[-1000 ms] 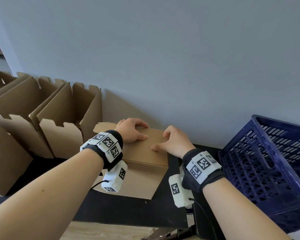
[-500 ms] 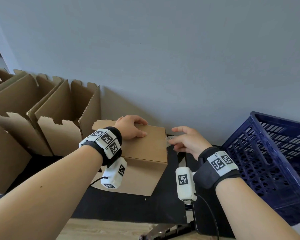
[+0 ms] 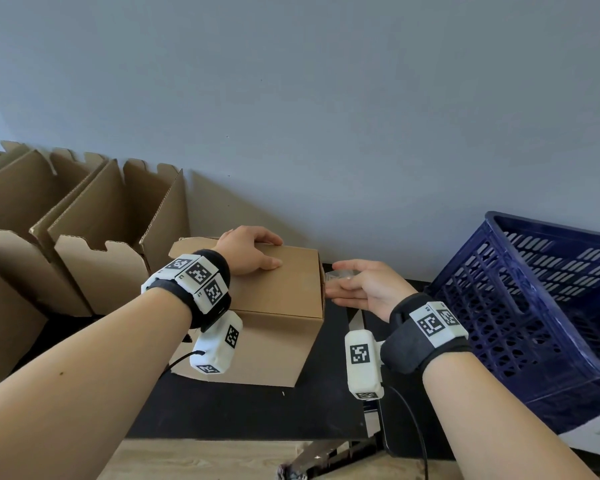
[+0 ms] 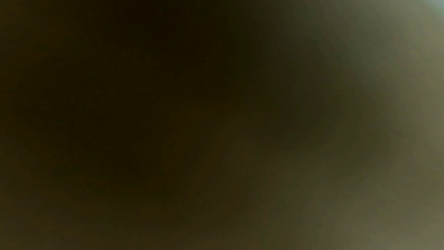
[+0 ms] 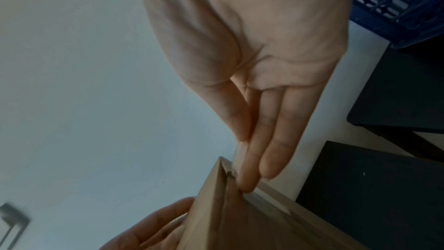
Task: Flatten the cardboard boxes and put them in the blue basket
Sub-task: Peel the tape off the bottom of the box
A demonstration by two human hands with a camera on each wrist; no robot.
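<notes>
Tape (image 3: 336, 274) at the box's (image 3: 278, 289) three-o'clock edge: my right hand (image 3: 368, 289) is pinching it, left hand (image 3: 248, 251) pressing flat on top.

Head: above, facing down toward wall.
Right wrist: close along right hand (image 5: 252, 45).
Left wrist: dark, seemingly blocked.

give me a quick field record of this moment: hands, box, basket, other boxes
left hand: rests on top of the closed cardboard box, fingers over its far edge
right hand: at the box's right end, thumb and fingers pinching a strip of clear tape
closed cardboard box: still unflattened, on the black table
blue basket: right of the box, tilted, no cardboard visible inside
open boxes: standing in a row at left
left wrist view: dark, shows nothing
</notes>
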